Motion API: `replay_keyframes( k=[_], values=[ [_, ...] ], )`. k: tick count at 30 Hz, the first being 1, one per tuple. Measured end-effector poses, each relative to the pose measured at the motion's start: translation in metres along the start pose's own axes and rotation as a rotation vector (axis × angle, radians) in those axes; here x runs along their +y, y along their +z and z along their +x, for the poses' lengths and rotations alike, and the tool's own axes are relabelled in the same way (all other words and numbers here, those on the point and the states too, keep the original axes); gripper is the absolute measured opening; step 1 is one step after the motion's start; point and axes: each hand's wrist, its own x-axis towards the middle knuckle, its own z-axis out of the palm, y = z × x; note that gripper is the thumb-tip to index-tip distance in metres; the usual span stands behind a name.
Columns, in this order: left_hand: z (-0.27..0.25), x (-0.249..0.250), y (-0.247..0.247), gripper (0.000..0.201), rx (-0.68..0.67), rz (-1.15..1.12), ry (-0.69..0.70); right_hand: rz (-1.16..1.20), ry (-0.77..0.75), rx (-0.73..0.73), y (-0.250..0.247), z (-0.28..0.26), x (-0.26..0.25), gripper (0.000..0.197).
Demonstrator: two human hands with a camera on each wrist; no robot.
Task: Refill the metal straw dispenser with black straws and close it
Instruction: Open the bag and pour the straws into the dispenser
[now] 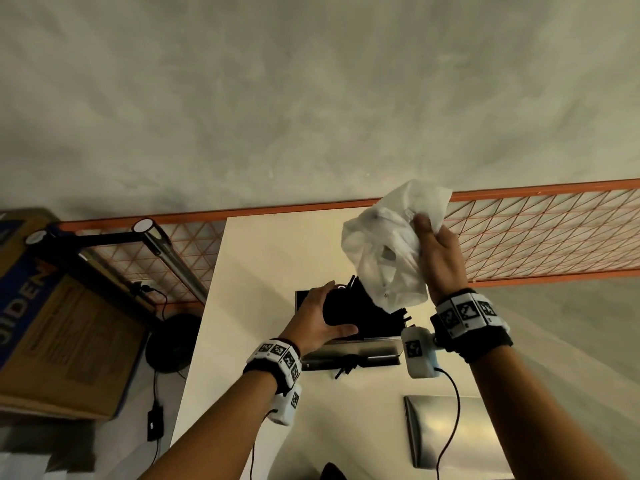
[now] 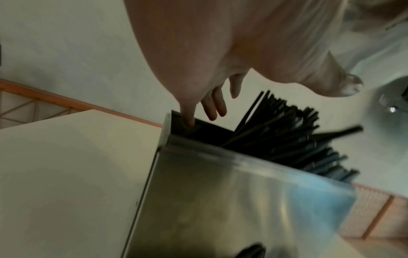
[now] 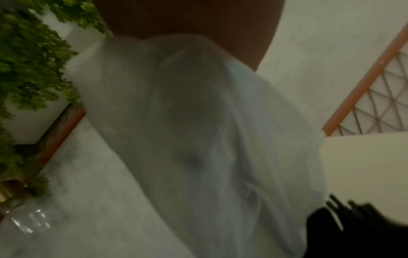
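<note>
Straws, black and bunched, sit at the centre of the head view in the open top of the metal dispenser, some ends poking out past its right rim. The left hand cups the left end of the bundle, fingers curled round it, thumb underneath near the front wall. The right hand is raised above and to the right, wrist bent back, pinching a crumpled white plastic bag whose lower edge hangs down onto the straws. In the left wrist view the straws fan out unevenly above the box's shiny front. To do this step well, I would lift the bag clear, then square the bundle so every straw lies parallel and below the rim; any stray end would likely block closing. The lid, I think, is the flat metal sheet at lower right, well apart from the box.
</note>
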Motion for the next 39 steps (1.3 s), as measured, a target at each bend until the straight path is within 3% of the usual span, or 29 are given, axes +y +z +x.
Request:
replay_keyframes(
  k=[2,6,8,11,13,17,19,21,23,26,29,31,33,35,39],
  values=[
    [-0.004,0.001,-0.008,0.091,0.031,-0.081,-0.028,0.090,0.073,-0.037,0.013,-0.009,0.000,0.041],
    [-0.024,0.003,-0.025,0.041,0.143,-0.350,0.000,0.105,0.184,-0.078,0.038,-0.025,0.015,0.037],
    [-0.038,0.001,-0.035,0.036,0.198,-0.442,-0.003,0.094,0.251,-0.125,0.053,-0.031,0.030,0.035],
    [-0.058,-0.003,-0.047,0.039,0.315,-0.405,-0.023,-0.044,0.316,-0.269,0.079,-0.044,0.052,0.036],
    [-0.071,-0.008,-0.057,0.038,0.402,-0.336,-0.050,-0.233,0.241,-0.375,0.097,-0.053,0.066,0.033],
    [-0.101,-0.042,-0.080,0.027,0.575,-0.247,-0.193,-0.307,0.167,-0.272,0.122,-0.067,0.075,0.031],
    [-0.116,-0.063,-0.088,0.029,0.611,-0.198,-0.297,-0.396,-0.076,-0.184,0.128,-0.077,0.069,0.027],
    [-0.131,-0.080,-0.093,0.033,0.599,-0.172,-0.362,-0.437,-0.416,-0.220,0.137,-0.093,0.059,0.019],
    [-0.143,-0.096,-0.092,0.033,0.569,-0.148,-0.389,-0.435,-0.668,-0.453,0.156,-0.114,0.061,0.008],
    [-0.157,-0.115,-0.085,0.030,0.517,-0.129,-0.358,-0.658,-0.789,-0.844,0.189,-0.141,0.087,0.011],
    [-0.168,-0.121,-0.082,0.037,0.486,-0.160,-0.390,-1.206,-0.614,-1.068,0.210,-0.152,0.123,0.024],
    [-0.179,-0.122,-0.081,0.053,0.438,-0.224,-0.365,-1.425,-0.455,-1.142,0.210,-0.152,0.148,0.030],
    [-0.191,-0.125,-0.080,0.074,0.327,-0.286,-0.275,-1.553,-0.378,-1.165,0.202,-0.151,0.167,0.034],
    [-0.200,-0.130,-0.079,0.081,0.219,-0.246,-0.221,-1.642,-0.330,-1.176,0.192,-0.149,0.184,0.042],
    [-0.207,-0.144,-0.080,0.076,0.031,0.153,-0.183,-1.729,-0.360,-1.181,0.175,-0.146,0.207,0.043]
  ],
)
